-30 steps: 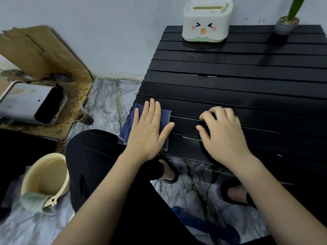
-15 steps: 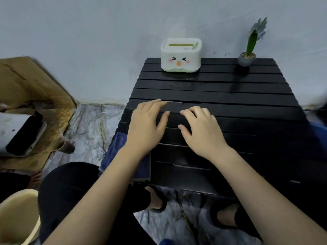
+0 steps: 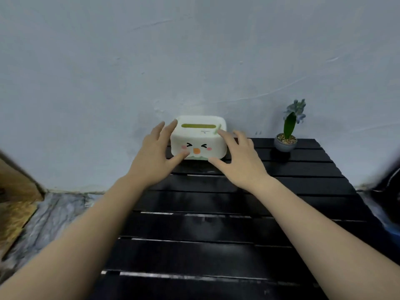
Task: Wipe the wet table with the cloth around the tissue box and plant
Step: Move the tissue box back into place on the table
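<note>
The white tissue box (image 3: 198,146), with a cartoon face and a green slot, stands at the back of the black slatted table (image 3: 216,234) against the wall. My left hand (image 3: 154,156) is on its left side, thumb on the front and fingers along the top left corner. My right hand (image 3: 240,159) is on its right side, index finger on the top edge and thumb at the lower front. The box rests on the table between both hands. A small potted plant (image 3: 285,137) stands at the back right corner. Wet streaks shine on the slats. The cloth is out of view.
A pale wall (image 3: 194,61) rises directly behind the table. Brown cardboard (image 3: 15,195) leans at the far left over the marbled floor (image 3: 54,215). A dark, blurred object (image 3: 389,191) sits beyond the table's right edge.
Both hands left the near part of the table and reached forward to the tissue box. My left hand let go of the blue cloth. The view tilted up, so the cloth dropped out of sight.
</note>
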Available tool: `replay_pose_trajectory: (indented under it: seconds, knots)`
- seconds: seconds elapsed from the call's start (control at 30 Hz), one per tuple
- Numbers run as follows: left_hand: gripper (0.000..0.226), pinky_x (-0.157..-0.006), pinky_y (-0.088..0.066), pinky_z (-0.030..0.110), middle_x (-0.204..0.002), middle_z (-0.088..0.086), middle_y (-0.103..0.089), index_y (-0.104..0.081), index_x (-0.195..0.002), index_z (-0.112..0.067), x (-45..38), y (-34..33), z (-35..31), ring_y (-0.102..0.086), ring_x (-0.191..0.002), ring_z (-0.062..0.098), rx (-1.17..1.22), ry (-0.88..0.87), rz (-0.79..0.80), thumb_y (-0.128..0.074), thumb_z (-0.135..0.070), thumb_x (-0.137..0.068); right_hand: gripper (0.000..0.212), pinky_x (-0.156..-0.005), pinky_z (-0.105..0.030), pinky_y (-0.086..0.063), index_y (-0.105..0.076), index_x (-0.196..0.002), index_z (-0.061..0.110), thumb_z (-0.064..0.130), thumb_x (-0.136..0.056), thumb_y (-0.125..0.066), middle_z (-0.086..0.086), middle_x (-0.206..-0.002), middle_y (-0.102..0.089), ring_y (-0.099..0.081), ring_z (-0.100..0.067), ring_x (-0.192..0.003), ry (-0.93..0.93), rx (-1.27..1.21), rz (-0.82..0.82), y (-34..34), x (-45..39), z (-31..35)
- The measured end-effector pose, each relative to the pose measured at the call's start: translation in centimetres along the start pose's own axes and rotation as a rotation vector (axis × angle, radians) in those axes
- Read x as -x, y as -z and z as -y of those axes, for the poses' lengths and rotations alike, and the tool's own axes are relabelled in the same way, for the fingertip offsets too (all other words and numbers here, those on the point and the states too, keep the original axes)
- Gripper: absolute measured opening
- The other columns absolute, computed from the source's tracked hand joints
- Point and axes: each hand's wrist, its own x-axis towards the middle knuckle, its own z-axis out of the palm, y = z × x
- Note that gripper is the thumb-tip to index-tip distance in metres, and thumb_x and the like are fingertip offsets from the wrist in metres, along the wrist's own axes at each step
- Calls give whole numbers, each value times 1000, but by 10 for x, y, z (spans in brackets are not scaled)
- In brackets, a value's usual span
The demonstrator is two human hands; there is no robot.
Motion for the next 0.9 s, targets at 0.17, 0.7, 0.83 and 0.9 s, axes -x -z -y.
replay_pose_trajectory:
  seconds: [0.17,0.7,0.83,0.9]
  knots:
    - [110,-119,-27,41,-164,-1,-17,-4,-151,-53,-34,-26,30,-15,-152,16,225,61,82,-77,-63,-71,94,-111,-32,-31,-19,-149,42,48,-75,-77,5,-155,-21,-29,-16,-140,-72,-394,33,-20,-43,-12]
    - [91,-89,-58,26,-122,-18,-62,-36,-143,-50,-6,-33,20,-68,-103,1,501,116,-18,-82,-7,-77,81,-100,-36,-51,-41,-138,39,24,-72,-85,12,-133,-54,-54,-8,-121,-87,-646,-171,-37,-24,-18]
    - [90,-89,-56,21,-118,-24,-64,-37,-143,-48,30,-14,4,-68,-103,-1,528,96,-21,-81,-5,-77,80,-97,-33,-53,-44,-138,36,22,-72,-85,13,-132,-56,-56,-5,-120,-56,-676,-195,-19,19,-4]
    - [90,-87,-55,18,-114,-29,-63,-38,-144,-45,51,-7,-5,-68,-101,-2,522,87,-26,-81,-3,-77,80,-96,-30,-54,-44,-140,33,19,-73,-85,13,-132,-56,-56,-3,-120,-48,-682,-206,-11,43,4]
